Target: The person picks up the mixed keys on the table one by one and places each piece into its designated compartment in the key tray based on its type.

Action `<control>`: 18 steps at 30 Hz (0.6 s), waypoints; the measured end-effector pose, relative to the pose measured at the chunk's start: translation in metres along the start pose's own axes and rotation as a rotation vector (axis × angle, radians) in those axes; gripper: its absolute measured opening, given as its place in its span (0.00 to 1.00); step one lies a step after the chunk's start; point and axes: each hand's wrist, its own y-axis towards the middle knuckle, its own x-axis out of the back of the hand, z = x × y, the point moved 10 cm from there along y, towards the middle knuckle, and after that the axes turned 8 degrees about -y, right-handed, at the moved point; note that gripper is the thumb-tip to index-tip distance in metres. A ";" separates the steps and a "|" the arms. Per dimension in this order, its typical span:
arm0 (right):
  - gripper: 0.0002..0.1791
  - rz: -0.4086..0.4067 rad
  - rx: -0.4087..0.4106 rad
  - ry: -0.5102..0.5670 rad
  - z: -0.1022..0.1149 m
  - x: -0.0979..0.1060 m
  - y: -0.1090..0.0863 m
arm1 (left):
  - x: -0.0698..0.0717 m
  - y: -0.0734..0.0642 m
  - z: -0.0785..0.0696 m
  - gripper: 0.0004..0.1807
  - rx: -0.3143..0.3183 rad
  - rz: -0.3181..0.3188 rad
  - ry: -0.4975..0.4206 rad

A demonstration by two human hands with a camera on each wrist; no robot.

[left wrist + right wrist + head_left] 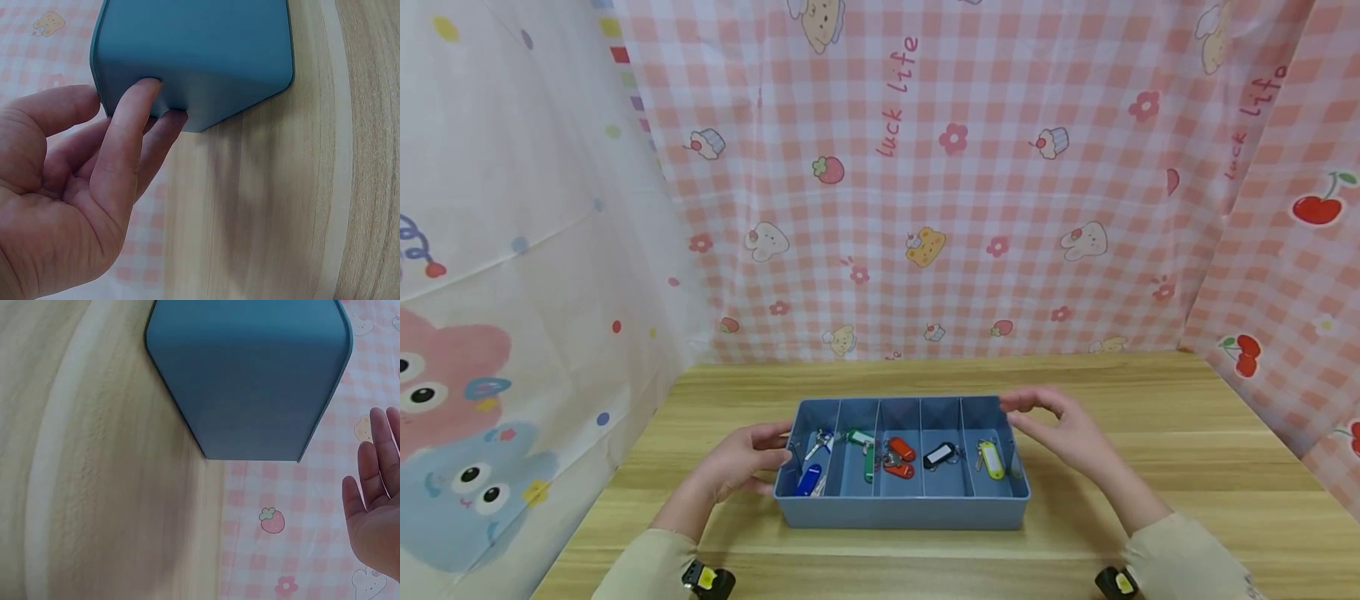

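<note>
A blue-grey divided box [902, 512] rests on the wooden table, its several compartments in a row. Blue key tags [808, 480] with keys lie in the leftmost one, then green key tags [869, 462], orange-red key tags [901, 448], a black key tag [939, 455] and, far right, a yellow key tag [992, 460]. My left hand [747, 460] touches the box's left end, fingers [128, 128] against the outer wall and thumb at the rim. Near the right end hovers my right hand [1070, 435], fingers extended; the right wrist view shows it apart from the wall.
Under the box is a wood-grain table [1157, 425]. A pink checked cloth [970, 200] hangs behind it, and a white cartoon-print cloth [550, 208] hangs at the left. Low in the head view are the dark wrist cameras.
</note>
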 end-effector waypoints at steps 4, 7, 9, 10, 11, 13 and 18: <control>0.11 -0.017 0.005 -0.030 -0.001 0.005 -0.005 | -0.001 0.001 -0.001 0.30 -0.004 -0.010 0.017; 0.12 -0.029 0.025 -0.079 0.000 0.008 -0.009 | -0.002 0.001 -0.003 0.29 -0.020 -0.014 0.036; 0.13 -0.038 0.046 -0.106 0.001 0.010 -0.012 | -0.004 0.000 -0.005 0.29 -0.041 -0.013 0.059; 0.13 -0.045 0.058 -0.124 0.001 0.011 -0.013 | -0.005 -0.001 -0.006 0.28 -0.052 -0.010 0.067; 0.14 -0.053 0.068 -0.138 0.002 0.012 -0.015 | -0.006 -0.002 -0.007 0.28 -0.063 -0.008 0.074; 0.14 -0.065 0.081 -0.160 0.003 0.015 -0.017 | -0.008 -0.004 -0.009 0.27 -0.081 -0.011 0.088; 0.18 -0.119 0.146 -0.246 0.010 0.022 -0.024 | -0.006 -0.011 -0.016 0.26 -0.158 -0.090 0.157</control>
